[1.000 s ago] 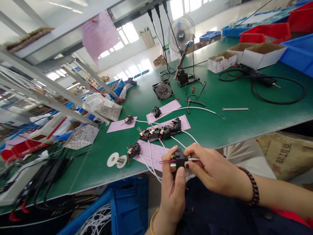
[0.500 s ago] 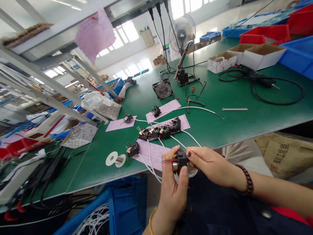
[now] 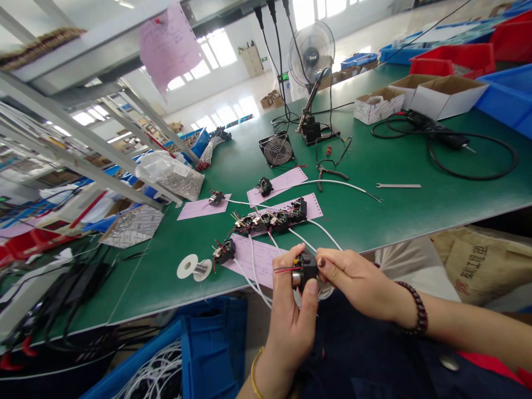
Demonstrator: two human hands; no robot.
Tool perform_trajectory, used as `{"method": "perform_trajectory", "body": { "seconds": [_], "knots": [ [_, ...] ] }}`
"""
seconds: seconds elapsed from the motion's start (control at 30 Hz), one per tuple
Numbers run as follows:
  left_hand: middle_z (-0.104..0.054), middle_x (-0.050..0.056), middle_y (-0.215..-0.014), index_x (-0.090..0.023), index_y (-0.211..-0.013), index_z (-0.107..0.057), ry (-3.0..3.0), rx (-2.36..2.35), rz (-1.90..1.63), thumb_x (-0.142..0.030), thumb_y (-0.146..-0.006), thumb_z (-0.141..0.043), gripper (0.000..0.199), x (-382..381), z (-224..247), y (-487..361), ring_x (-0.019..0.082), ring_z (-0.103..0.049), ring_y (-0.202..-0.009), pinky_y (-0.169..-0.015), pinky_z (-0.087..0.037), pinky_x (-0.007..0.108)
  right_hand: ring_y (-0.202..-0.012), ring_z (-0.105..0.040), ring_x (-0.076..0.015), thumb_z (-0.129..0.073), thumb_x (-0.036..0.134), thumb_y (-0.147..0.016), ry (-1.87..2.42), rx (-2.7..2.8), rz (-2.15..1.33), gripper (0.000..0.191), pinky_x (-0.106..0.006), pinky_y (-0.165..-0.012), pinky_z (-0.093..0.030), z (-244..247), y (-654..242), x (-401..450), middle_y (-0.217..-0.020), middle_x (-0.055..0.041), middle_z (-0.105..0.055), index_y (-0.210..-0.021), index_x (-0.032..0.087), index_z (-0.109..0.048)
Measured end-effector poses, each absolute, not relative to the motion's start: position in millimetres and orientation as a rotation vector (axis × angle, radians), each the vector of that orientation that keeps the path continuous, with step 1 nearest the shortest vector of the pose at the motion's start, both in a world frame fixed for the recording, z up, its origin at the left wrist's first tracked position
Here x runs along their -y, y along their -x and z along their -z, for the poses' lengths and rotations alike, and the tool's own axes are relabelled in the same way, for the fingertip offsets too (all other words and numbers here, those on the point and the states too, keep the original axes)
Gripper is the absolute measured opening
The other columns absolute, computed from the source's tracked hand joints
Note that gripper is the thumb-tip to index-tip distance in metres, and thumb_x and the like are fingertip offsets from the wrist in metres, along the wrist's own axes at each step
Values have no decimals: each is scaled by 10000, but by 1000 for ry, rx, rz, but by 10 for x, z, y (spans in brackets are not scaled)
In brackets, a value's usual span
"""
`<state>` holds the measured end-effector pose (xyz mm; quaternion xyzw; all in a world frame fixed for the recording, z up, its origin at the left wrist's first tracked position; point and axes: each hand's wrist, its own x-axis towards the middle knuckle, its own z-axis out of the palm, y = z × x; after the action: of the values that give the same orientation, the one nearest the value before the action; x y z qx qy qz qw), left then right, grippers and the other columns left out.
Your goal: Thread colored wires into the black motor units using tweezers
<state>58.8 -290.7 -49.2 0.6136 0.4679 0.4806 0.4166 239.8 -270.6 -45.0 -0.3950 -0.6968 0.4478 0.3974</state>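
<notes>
Black module, silvery cylinder on its left side — held up at near edge of bench, thin red wires jutting left. Left hand: thumb and fingers gripping module. Right hand: thumb and finger pinched narrow at module's right side — I cannot tell what sits between them. Farther in, I see four similar modules in row; spool lies left, by near edge.

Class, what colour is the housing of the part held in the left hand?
The housing is black, as the head view shows.
</notes>
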Motion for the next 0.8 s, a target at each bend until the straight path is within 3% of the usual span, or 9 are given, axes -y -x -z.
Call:
{"method": "perform_trajectory", "body": {
  "seconds": [0.07,0.13,0.27,0.4,0.53,0.8],
  "knots": [
    [-632,128,-1368,-299,-1471,-675,-1685,-1144,-1161,-400,-1022,-678,460,2866,450,-503,355,-571,-1279,-1140,-458,475,-605,-427,-139,-307,712,-1132,930,1666,-1345,638,-260,-599,-377,458,-2413,2693,-673,39,-466,-790,214,-510],
    [-595,124,-1409,-327,-1477,-678,-1851,-1133,-1132,-332,-1012,-682,465,2832,371,-421,357,-546,-1335,-1147,-450,463,-663,-474,-148,-336,751,-1111,885,1652,-1400,659,-265,-640,-421,471,-2442,2698,-729,19,-519,-854,195,-581],
    [-574,130,-1425,-340,-1465,-699,-2068,-1120,-1087,-257,-941,-739,533,2828,166,-321,382,-529,-1377,-1150,-454,460,-837,-615,-182,-422,563,-1161,784,1771,-1304,493,-296,-798,-507,490,-2514,2730,-954,-58,-699,-1076,166,-700],
    [-514,127,-1448,-328,-1500,-642,-2244,-1123,-967,-217,-951,-682,561,2883,45,-300,352,-547,-1337,-1135,-488,488,-818,-646,-160,-472,395,-1173,686,1800,-1224,368,-256,-773,-502,504,-2553,2745,-966,-49,-753,-1129,166,-757],
    [-438,114,-1473,-322,-1525,-558,-2353,-1135,-903,-230,-1001,-611,535,2908,38,-304,301,-517,-1354,-1147,-482,458,-760,-642,-138,-495,358,-1172,657,1811,-1187,343,-222,-724,-495,499,-2559,2749,-922,-31,-760,-1141,168,-778],
    [-439,110,-1448,-308,-1527,-532,-2343,-1081,-907,-270,-1026,-581,504,2899,57,-279,295,-520,-1337,-1142,-473,441,-910,-739,-153,-495,317,-1172,654,1875,-1151,320,-210,-851,-539,409,-2594,2743,-1060,-63,-816,-1207,178,-781]
  ]
}}
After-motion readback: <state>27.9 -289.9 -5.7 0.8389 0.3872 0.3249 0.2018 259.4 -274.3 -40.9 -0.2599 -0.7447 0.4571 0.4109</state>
